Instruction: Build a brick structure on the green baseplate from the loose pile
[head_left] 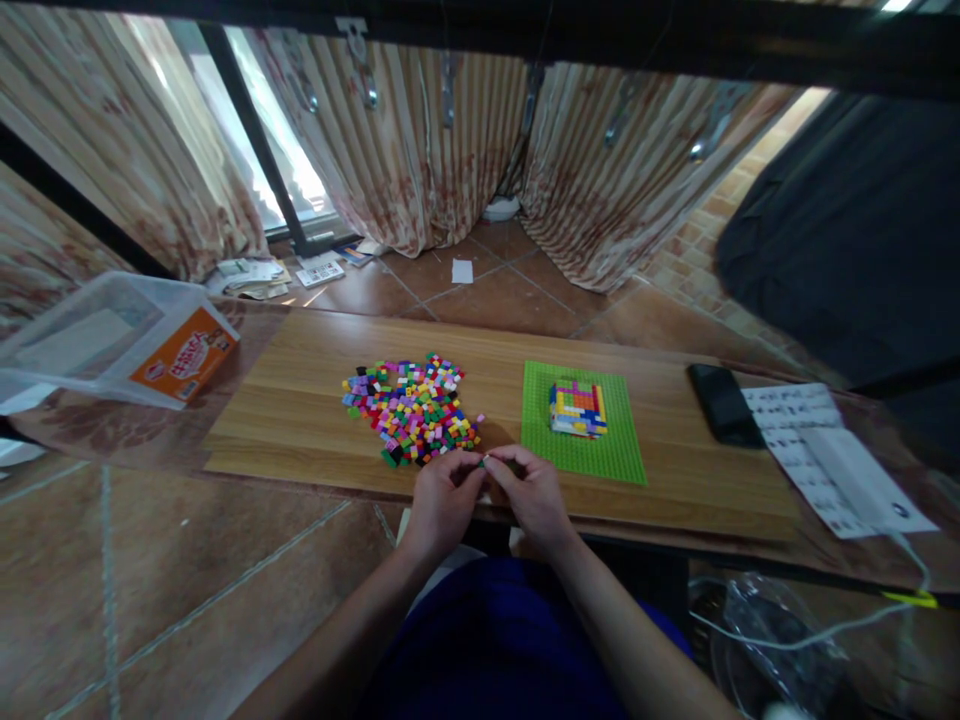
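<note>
My left hand (444,497) and my right hand (531,492) meet at the near edge of the wooden board (300,400), fingertips pinched together on a tiny piece (484,460) between them; its colour is hard to make out. Just beyond my left hand lies a heap of small coloured bricks (411,405). To the right of the heap is a green baseplate (581,440) carrying a low multicoloured brick block (577,408).
A clear plastic tub with an orange label (120,340) lies at the far left. A black phone (724,403) and a printed sheet (829,450) rest at the right. Curtains and scattered papers sit on the tiled floor behind. A plastic bag and cable are at lower right.
</note>
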